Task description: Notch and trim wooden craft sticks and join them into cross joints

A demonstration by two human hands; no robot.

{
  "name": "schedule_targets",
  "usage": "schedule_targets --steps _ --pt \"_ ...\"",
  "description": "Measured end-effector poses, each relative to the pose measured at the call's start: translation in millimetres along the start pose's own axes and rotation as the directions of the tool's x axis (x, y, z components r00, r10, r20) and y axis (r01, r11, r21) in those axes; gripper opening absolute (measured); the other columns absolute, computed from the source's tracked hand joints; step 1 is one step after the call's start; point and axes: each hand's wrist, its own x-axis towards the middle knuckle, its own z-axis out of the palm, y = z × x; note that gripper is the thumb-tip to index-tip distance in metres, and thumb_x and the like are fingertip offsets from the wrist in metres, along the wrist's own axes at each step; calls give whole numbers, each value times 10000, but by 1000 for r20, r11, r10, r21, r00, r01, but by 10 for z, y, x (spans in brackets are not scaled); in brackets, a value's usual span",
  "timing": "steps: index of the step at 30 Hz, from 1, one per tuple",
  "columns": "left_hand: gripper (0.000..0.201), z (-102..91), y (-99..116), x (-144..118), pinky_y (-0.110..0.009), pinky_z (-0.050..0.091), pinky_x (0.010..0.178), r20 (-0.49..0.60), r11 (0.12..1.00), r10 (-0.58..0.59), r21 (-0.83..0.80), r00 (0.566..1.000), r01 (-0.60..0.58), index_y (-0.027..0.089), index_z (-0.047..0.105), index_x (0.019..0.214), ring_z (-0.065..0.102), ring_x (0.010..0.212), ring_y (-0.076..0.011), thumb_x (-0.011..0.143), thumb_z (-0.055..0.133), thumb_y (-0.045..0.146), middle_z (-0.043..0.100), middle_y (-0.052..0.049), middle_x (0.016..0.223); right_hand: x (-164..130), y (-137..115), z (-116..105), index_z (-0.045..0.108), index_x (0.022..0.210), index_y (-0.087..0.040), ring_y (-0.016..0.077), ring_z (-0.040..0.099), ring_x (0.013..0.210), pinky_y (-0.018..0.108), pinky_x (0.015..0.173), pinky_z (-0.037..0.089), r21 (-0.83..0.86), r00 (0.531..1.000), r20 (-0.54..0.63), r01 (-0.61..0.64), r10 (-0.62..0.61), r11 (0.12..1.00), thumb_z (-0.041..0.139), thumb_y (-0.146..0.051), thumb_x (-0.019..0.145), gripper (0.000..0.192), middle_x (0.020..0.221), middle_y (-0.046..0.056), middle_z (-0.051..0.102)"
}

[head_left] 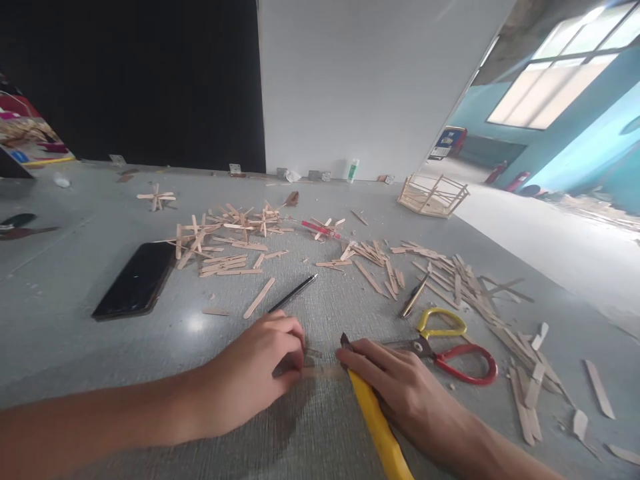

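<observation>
Bare tabletop point(60, 287) lies open left of the phone point(135, 279) and near the front edge. Ahead, scattered sticks point(230, 243) and a pencil point(293, 293) crowd the middle; scissors point(450, 350) (handles rightward) and more sticks block the right.

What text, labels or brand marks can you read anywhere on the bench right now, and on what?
None can be read.
Glue bottle by the wall: label too small and blurred.
Blue and red sign in the background: print blurred.
Phone: screen dark, no text.
Yellow-handled knife under the right hand, scissors: no marks visible.
</observation>
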Motion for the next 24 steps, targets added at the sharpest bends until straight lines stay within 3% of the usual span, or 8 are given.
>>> schedule_targets --steps 7,9,11,13,15,17,20,24 --pt "197 35 77 -106 -324 456 802 74 997 -71 -18 995 72 201 514 850 572 888 -174 897 485 12 584 -1 976 -47 20 76 587 1286 -111 213 690 694 341 570 549 -52 999 4 -35 35 998 242 -164 1105 393 956 118 702" --pt "158 9 116 -120 -325 449 764 96 989 -135 -52 986 141 209 513 871 570 833 -172 951 460 84 591 4 936 -78 46 126 544 1365 -121 213 693 688 337 555 538 -31 994 -23 -103 102 994 265 -130 1086 395 970 115 702" --pt "111 -55 175 -127 -313 438 716 101 969 -204 -124 974 216 223 538 912 565 784 -170 982 470 169 600 19 878 -80 30 126 523 1404 -145 210 712 758 329 607 552 108 971 -76 -220 229 970 285 -149 1083 399 1001 117 708" --pt "88 -150 252 -137 -302 442 701 81 943 -235 -224 968 248 246 582 1017 578 791 -174 998 496 250 621 23 880 -43 -49 53 570 1344 -170 179 694 736 307 638 552 363 918 -70 -341 390 867 292 -239 1104 374 971 99 718" --pt "182 -253 344 -164 -302 462 734 22 927 -238 -294 971 234 276 609 1155 613 873 -192 1019 502 335 657 9 949 28 -176 -77 613 1257 -183 125 605 585 270 568 517 623 864 37 -413 502 664 290 -374 1119 399 912 74 722" --pt "238 -336 446 -207 -304 470 757 -48 934 -235 -289 971 212 288 642 1192 628 919 -205 1023 506 385 685 -4 983 117 -312 -215 608 1239 -187 96 546 524 245 504 470 795 843 143 -410 519 447 336 -492 1100 432 946 79 722" --pt "268 -401 594 -273 -301 479 731 -98 940 -239 -273 966 205 297 691 1183 647 900 -219 979 548 395 717 -14 974 249 -461 -341 603 1104 -194 57 506 451 192 426 360 879 827 185 -381 531 286 505 -564 1034 388 863 43 701" --pt "240 -406 705 -313 -299 502 710 -109 941 -164 -316 981 122 296 734 1085 645 754 -206 916 573 353 720 -3 801 363 -567 -360 554 977 -194 39 515 400 155 386 323 908 768 209 -382 605 172 571 -570 1002 377 796 19 695"
